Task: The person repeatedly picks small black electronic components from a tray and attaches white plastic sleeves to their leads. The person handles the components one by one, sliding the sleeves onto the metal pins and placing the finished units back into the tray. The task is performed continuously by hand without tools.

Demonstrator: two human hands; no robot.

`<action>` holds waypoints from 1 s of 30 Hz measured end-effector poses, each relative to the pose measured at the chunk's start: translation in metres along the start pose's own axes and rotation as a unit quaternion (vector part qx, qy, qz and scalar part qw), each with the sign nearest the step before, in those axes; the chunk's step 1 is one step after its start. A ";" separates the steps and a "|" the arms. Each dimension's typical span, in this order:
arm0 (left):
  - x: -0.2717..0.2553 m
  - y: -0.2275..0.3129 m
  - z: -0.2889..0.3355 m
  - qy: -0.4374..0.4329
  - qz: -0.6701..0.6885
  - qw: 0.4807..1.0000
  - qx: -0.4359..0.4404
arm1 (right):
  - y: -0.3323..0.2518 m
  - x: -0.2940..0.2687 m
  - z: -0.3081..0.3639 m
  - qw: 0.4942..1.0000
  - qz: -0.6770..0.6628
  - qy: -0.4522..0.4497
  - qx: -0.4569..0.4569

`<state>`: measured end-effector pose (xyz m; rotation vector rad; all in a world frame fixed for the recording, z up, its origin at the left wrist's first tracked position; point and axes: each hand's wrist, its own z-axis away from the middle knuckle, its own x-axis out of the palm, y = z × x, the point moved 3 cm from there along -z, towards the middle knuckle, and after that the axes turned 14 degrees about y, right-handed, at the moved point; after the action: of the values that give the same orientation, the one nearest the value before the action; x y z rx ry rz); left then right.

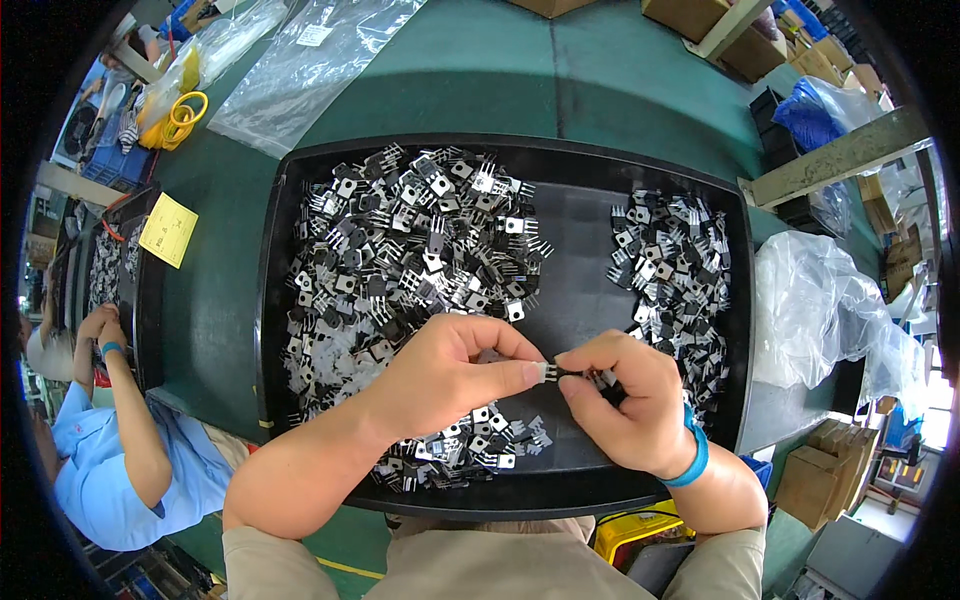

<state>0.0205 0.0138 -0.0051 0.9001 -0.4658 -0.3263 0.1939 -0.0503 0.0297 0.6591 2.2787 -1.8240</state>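
Over the middle of a black tray my two hands meet, fingertips nearly touching. My left hand is closed in a pinch on a small whitish plastic piece. My right hand, with a blue band at the wrist, pinches a transistor; its metal legs show at the white piece and its body is mostly hidden by the fingers. A large heap of transistors fills the tray's left side. Translucent white plastic pieces lie among it. A smaller heap of transistors is at the right.
A clear plastic bag lies on the green table behind the tray. Crumpled clear plastic is at the right. A yellow paper label sits by another tray at left, where a co-worker in a blue shirt works.
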 end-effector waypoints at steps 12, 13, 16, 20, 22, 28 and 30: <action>-0.003 -0.005 0.000 0.008 -0.044 0.998 0.032 | 0.008 0.006 0.000 0.997 -0.038 -0.049 0.052; -0.003 -0.004 0.000 0.009 -0.048 0.998 0.034 | 0.007 0.006 0.000 0.996 -0.043 -0.054 0.058; -0.002 -0.001 0.003 0.013 -0.063 0.997 0.034 | 0.005 0.005 -0.001 0.995 -0.025 -0.072 0.071; 0.000 0.001 0.004 0.019 -0.095 0.994 0.041 | 0.009 0.009 0.001 0.995 -0.034 -0.075 0.050; 0.000 0.001 0.003 0.023 -0.107 0.993 0.045 | 0.014 0.013 0.006 0.996 -0.047 -0.065 0.041; 0.000 0.000 0.003 0.017 -0.098 0.994 0.044 | 0.024 0.012 0.010 0.927 -0.212 -0.069 0.302; 0.001 0.000 0.003 0.006 -0.101 0.992 0.070 | 0.026 0.012 0.009 0.931 -0.176 -0.114 0.299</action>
<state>0.0200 0.0107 -0.0032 1.0879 -0.3896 -0.4779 0.1933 -0.0518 -0.0004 0.0758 1.7640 -2.6395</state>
